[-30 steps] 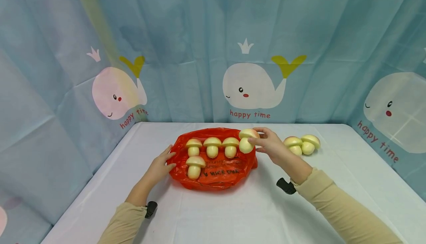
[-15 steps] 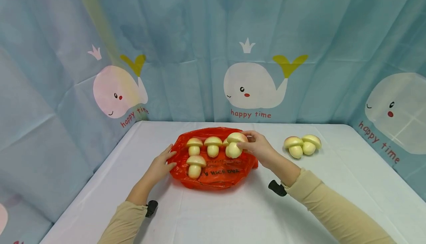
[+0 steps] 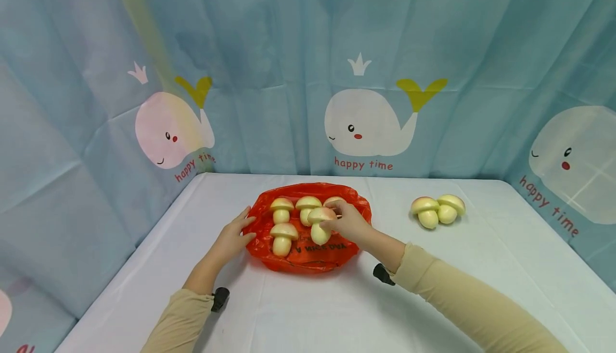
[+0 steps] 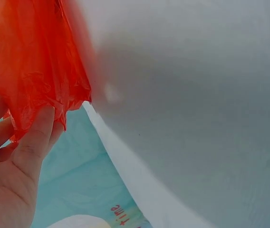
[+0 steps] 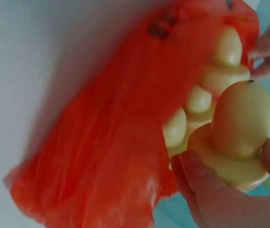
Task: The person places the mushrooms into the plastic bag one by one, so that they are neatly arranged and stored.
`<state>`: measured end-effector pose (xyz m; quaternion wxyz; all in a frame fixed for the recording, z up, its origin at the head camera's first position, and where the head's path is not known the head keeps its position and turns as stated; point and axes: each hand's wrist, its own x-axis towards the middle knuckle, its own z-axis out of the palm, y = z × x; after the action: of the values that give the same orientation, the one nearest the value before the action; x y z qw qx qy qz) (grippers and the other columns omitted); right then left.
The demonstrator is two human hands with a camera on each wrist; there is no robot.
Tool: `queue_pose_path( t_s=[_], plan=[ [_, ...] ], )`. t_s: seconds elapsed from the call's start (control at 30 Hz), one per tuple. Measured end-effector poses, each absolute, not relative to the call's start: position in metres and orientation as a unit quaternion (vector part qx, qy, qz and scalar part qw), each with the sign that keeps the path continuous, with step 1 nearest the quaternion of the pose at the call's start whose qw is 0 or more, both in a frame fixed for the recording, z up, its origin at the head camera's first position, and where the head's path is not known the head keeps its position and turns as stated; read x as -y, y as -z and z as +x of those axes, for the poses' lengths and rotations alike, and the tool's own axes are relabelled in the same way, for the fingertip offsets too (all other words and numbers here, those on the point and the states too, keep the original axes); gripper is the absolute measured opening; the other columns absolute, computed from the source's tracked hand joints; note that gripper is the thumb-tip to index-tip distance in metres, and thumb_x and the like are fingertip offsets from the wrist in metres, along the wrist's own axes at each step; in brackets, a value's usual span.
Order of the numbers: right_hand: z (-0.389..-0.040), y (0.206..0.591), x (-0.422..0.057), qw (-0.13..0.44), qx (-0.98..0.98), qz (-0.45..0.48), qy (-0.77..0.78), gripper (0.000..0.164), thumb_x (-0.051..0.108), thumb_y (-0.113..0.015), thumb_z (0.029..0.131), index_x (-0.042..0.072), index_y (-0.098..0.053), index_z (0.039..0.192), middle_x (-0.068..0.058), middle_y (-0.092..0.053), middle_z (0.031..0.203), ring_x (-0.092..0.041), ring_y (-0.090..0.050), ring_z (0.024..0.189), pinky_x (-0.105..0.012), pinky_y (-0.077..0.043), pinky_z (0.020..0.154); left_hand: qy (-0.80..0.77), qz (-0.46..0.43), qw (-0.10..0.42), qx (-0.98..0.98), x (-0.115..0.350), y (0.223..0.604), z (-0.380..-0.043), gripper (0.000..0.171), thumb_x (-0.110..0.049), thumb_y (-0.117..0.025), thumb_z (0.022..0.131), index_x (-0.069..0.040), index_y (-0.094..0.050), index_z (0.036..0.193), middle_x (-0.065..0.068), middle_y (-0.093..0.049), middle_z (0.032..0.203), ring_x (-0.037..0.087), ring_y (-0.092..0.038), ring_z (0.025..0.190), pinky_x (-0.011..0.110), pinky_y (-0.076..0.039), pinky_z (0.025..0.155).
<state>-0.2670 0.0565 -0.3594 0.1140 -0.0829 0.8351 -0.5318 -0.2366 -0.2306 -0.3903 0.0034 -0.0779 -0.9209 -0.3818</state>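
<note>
A red plastic bag (image 3: 308, 265) lies on the table with its mouth spread around several pale yellow toy mushrooms, one of them the toy mushroom (image 3: 282, 242) in front. At the bag's left rim, my left hand (image 3: 228, 242) holds the plastic between thumb and fingers, as the left wrist view shows. My right hand (image 3: 355, 223) grips another toy mushroom (image 5: 243, 121) by its cap, stem toward the right wrist camera. That mushroom is over the middle of the bag, in front of the back row. The hand partly covers the rightmost mushroom of that row.
Two more toy mushrooms (image 3: 428, 215) lean together on the white table (image 3: 308, 315) at the right, away from the bag. Behind the table hangs a blue curtain (image 3: 279, 133) printed with whales.
My right hand has carried its mushroom leftward and toward me, from the bag's right rim to over its middle. My left hand has stayed at the left rim.
</note>
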Motion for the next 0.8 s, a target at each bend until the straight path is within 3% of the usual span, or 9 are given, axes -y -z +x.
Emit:
queue_pose_path(
  t_s=[0.27,0.8],
  plan=[
    [-0.266,0.378,-0.039,0.116,-0.869,-0.086,0.473,0.049,0.01,-0.073,0.084,0.0,-0.054,0.128,-0.014,-0.059,0.12,-0.029,-0.055,0.109,-0.044,-0.049,0.095,0.383,-0.069,0.0,0.921,0.231,0.391,-0.237,0.048,0.003,-0.055,0.093,0.017,-0.042,0.137,0.026,-0.019,0.156,0.045,-0.019,0.142,0.055,-0.027,0.11],
    [-0.261,0.393,-0.026,0.116,-0.873,-0.116,0.46,0.052,0.008,-0.072,0.086,-0.003,-0.052,0.133,-0.018,-0.057,0.127,-0.033,-0.054,0.115,-0.05,-0.045,0.1,0.379,-0.079,0.003,0.922,0.23,0.392,-0.237,0.048,0.003,-0.056,0.093,0.017,-0.042,0.136,0.027,-0.02,0.155,0.046,-0.019,0.141,0.056,-0.026,0.11]
  ],
)
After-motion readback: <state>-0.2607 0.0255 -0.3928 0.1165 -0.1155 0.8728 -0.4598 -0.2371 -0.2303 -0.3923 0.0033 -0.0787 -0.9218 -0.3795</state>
